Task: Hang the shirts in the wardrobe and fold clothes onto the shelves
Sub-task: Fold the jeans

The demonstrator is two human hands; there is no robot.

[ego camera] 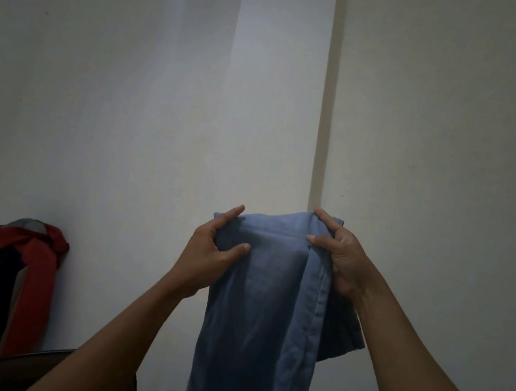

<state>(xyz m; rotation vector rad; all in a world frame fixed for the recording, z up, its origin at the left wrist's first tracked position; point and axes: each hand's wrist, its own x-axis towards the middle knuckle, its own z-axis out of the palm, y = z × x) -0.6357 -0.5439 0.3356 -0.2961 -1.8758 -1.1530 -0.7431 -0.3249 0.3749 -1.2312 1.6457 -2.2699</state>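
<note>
A blue button-up shirt (pixel 261 310) hangs folded lengthwise in front of me, its button placket running down the right side. My left hand (pixel 210 251) pinches the top left corner, thumb in front and fingers behind. At the top right edge my right hand (pixel 339 255) grips the cloth, its fingers curled over the fold. Both arms are raised before a pale wall. The shirt's lower end runs out of the frame at the bottom.
A red, dark blue and grey jacket (pixel 8 287) is draped at the lower left, against the wall. A dark rounded edge (pixel 31 359) shows below it. A beige vertical strip (pixel 327 106) runs down the wall behind the shirt.
</note>
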